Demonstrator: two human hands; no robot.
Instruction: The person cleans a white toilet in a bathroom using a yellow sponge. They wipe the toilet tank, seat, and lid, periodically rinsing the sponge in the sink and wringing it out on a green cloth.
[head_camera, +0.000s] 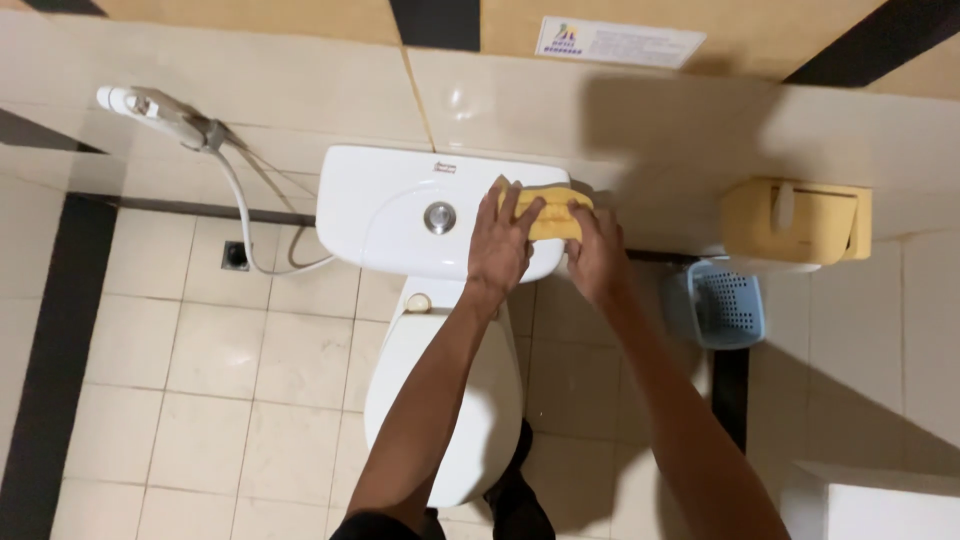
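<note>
A white toilet stands below me, its lid (440, 400) down and its cistern (385, 210) against the wall, with a round chrome flush button (439, 217) on top. A yellow cloth (553, 215) lies on the right end of the cistern top. My left hand (500, 245) presses flat on the cloth's left part, fingers spread. The cloth's right end is gripped by my right hand (596, 255) at the cistern's right edge.
A white spray hose (160, 112) hangs on the wall at the left, above a floor drain (235, 255). A blue plastic basket (722, 305) stands on the floor at the right, under a yellow paper holder (795, 220). A white ledge (870, 500) fills the bottom right corner.
</note>
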